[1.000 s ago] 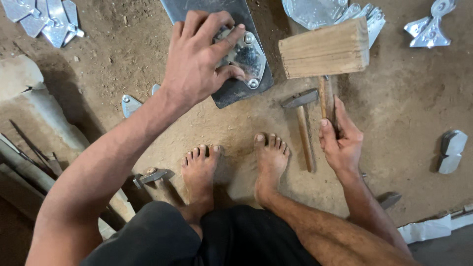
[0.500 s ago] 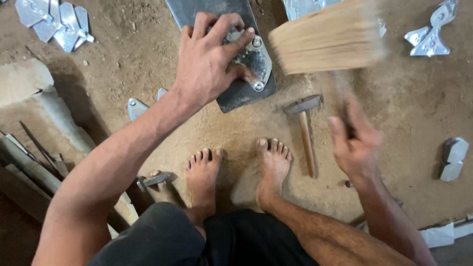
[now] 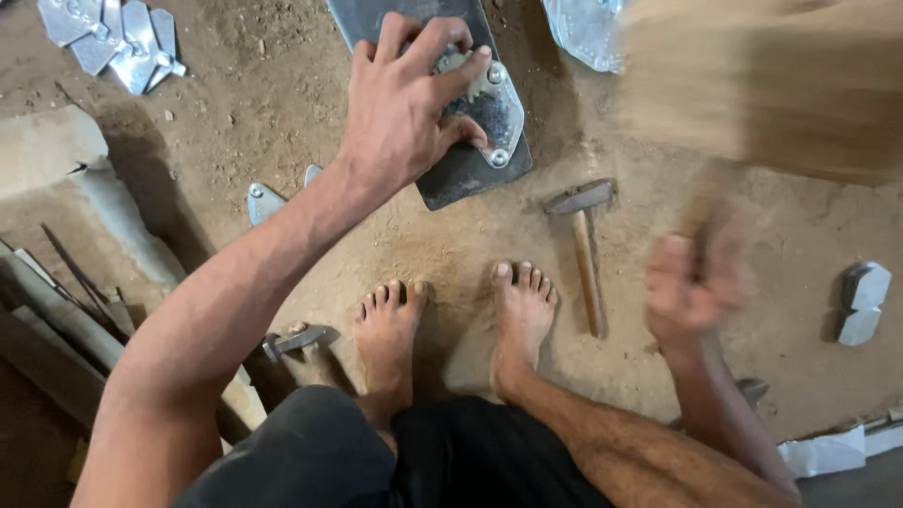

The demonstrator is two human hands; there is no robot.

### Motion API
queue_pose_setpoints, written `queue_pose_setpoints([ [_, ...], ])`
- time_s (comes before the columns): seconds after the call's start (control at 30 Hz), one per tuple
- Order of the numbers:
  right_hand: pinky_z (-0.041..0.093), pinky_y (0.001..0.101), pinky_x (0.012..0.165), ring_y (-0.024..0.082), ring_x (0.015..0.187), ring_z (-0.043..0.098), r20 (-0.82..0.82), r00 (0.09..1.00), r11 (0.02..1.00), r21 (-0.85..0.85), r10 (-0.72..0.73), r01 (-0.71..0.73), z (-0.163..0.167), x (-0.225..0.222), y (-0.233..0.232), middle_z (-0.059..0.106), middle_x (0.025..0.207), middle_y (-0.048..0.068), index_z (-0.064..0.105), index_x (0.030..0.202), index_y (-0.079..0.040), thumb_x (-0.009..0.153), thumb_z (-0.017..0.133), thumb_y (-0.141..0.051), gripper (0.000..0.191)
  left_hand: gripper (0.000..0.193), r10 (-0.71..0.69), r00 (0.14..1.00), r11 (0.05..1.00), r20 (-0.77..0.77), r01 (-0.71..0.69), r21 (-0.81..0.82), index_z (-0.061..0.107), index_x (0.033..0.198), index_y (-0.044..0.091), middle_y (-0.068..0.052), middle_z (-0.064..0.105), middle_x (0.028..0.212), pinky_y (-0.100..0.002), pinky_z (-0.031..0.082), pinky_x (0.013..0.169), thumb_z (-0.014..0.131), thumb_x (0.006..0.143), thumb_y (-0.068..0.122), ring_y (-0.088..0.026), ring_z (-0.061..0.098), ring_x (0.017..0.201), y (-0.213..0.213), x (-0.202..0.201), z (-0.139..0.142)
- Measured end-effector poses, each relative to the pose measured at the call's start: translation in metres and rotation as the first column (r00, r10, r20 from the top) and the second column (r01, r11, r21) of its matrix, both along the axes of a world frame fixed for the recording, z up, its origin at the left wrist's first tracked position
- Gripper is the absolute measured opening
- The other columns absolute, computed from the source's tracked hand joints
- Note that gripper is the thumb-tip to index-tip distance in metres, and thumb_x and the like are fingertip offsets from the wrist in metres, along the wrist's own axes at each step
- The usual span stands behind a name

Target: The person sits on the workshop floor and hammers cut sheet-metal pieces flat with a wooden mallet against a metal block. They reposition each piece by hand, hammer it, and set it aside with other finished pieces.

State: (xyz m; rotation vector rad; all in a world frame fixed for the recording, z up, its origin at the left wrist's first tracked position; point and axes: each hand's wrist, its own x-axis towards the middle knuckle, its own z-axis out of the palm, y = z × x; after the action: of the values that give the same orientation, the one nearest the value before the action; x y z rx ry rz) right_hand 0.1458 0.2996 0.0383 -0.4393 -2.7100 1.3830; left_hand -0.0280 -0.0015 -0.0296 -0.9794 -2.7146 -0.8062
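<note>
bare dirt floor [image 3: 282, 85], scattered metal pieces [image 3: 118, 42]

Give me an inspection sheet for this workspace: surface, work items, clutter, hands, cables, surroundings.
Surface: bare dirt floor, sandy, uneven.
Work items: shiny metal piece lying on a dark metal plate; wooden mallet, blurred, raised at upper right.
Clutter: small hammer lying beside the feet; a second small hammer by the left foot; cut metal pieces at top left; another metal piece at right.
Hands: left hand pressed flat on the shiny metal piece; right hand blurred, gripping the mallet's handle.
Cables: nothing seen.
Surroundings: stone block and dark rods at left; bare feet on the floor.
</note>
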Motion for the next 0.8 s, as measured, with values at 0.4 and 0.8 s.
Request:
queue_pose_setpoints([
  [0.4,0.045,0.0227,0.059,0.004,0.067,0.051,0.143,0.989,0.984,-0.179,0.043,-0.017,-0.044,0.024,0.011,0.056,0.082,-0.002,0.049,0.157,-0.002,0.108,0.061,-0.015,0.052,0.083,-0.156,0.988,0.986,-0.004,0.156,-0.055,0.071,0.136,0.014,-0.005,0.057,0.133,-0.051,0.043,0.096,0.095,0.063,0.044,-0.03,0.048,0.125,0.003,-0.011,0.006],
  [0.8,0.049,0.0244,0.049,0.006,0.054,0.054,-0.091,0.973,0.977,0.045,0.211,-0.207,-0.019,-0.015,0.009,0.06,0.072,-0.001,0.042,0.163,-0.006,0.114,0.057,-0.014,0.052,0.073,0.201,0.978,0.974,0.064,-0.206,0.095,0.072,0.131,0.006,-0.005,0.055,0.123,-0.046,0.045,0.093,0.098,0.072,0.04,-0.031,0.048,0.114,0.011,0.018,0.001],
])
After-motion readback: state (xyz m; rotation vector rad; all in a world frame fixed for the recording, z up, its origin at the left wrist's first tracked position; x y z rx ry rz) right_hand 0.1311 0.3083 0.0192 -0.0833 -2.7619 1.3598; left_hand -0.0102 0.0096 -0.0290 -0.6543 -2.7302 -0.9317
